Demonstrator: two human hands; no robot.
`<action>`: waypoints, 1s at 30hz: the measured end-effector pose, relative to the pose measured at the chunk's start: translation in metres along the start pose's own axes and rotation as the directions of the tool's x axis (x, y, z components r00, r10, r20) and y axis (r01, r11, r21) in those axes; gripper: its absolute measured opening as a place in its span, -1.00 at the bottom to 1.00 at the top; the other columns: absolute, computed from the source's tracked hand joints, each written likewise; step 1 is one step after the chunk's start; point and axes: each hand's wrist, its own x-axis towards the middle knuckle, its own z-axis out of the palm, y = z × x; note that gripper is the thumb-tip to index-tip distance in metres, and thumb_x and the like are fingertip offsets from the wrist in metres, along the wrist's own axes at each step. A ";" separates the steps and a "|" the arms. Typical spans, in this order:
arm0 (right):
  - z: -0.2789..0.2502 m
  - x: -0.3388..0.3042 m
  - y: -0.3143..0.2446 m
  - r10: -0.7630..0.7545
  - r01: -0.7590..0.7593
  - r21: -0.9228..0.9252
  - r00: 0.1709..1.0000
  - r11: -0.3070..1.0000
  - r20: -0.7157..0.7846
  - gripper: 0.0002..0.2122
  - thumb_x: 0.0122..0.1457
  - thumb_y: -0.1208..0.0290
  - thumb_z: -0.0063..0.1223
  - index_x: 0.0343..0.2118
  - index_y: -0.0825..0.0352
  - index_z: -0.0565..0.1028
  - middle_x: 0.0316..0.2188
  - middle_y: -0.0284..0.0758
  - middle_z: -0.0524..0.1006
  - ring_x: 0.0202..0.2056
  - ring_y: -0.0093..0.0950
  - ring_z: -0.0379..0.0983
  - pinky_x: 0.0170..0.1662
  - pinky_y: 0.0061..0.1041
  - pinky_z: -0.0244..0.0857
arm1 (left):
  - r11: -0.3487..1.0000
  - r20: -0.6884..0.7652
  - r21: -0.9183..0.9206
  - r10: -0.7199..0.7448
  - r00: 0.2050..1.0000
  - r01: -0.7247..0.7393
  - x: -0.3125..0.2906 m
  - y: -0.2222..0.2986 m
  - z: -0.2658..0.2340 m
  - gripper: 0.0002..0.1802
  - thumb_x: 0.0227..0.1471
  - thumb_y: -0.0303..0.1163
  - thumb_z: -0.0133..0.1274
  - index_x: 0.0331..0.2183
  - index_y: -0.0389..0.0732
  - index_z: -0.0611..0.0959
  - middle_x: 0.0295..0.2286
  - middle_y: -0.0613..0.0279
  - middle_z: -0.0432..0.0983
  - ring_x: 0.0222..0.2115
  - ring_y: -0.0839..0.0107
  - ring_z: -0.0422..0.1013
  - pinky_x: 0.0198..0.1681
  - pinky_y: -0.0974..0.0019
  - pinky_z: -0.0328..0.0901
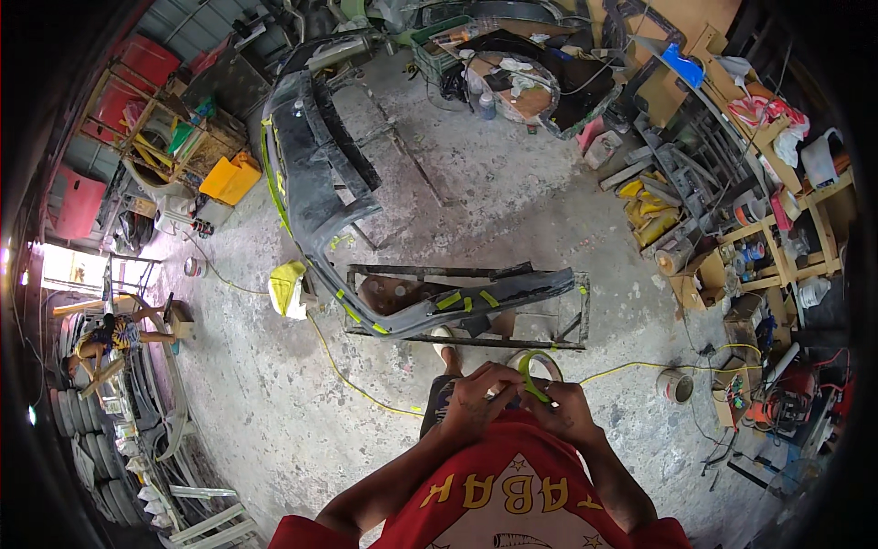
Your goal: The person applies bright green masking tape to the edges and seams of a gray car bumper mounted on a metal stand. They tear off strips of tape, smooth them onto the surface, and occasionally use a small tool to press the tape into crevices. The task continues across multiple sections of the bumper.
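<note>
Just in front of my red shirt, my two hands are close together at a roll of yellow-green masking tape [528, 373]. My right hand [564, 414] is closed round the roll's near side. My left hand [479, 395] is closed in a pinch against the roll's left edge; the bit of tape between its fingertips is mostly hidden. Ahead lies a long, dark grey car bumper [315, 220], curving toward me and then right. Its near end rests over a metal frame stand [558, 346]. Strips of the same yellow-green tape stick to the bumper's edge.
A yellow hose [340, 373] crosses the floor beside my feet. Yellow-and-white sheeting [288, 285] sits left of the bumper. A bucket [675, 385] and wooden shelves [777, 242] stand right. A round table [512, 87] holds clutter at the back. Another person [105, 337] is far left.
</note>
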 end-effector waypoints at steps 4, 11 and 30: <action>-0.004 -0.006 0.013 -0.028 0.028 -0.019 1.000 0.999 -0.009 -0.79 0.22 0.41 0.20 -0.15 0.41 0.61 -0.47 -0.13 0.65 -0.45 -0.27 0.63 -0.36 -0.36 0.48 | 0.996 -0.027 -0.050 -0.080 0.996 0.079 0.006 0.012 0.006 -0.72 0.05 -0.62 0.24 -0.15 -0.27 0.61 -0.31 0.12 0.61 -0.37 0.29 0.59 -0.25 0.29 0.46; -0.013 -0.017 0.013 -0.018 0.017 -0.110 1.000 0.994 -0.014 -0.75 0.18 0.32 0.25 -0.21 0.41 0.61 -0.49 -0.04 0.62 -0.43 -0.06 0.62 -0.40 -0.19 0.48 | 0.992 0.186 0.086 0.074 0.980 -0.091 0.013 0.004 0.014 -0.73 0.07 -0.57 0.22 -0.18 -0.26 0.52 -0.35 0.05 0.55 -0.37 0.06 0.56 -0.31 0.15 0.45; -0.026 -0.013 0.013 -0.027 0.027 0.065 1.000 0.997 -0.010 -0.78 0.23 0.38 0.21 -0.15 0.42 0.60 -0.43 -0.09 0.66 -0.40 -0.19 0.67 -0.32 -0.34 0.51 | 0.998 0.250 0.062 -0.017 0.968 0.001 0.025 -0.012 0.013 -0.76 0.09 -0.44 0.25 -0.15 -0.11 0.67 -0.19 0.30 0.55 -0.16 0.37 0.50 -0.02 0.10 0.10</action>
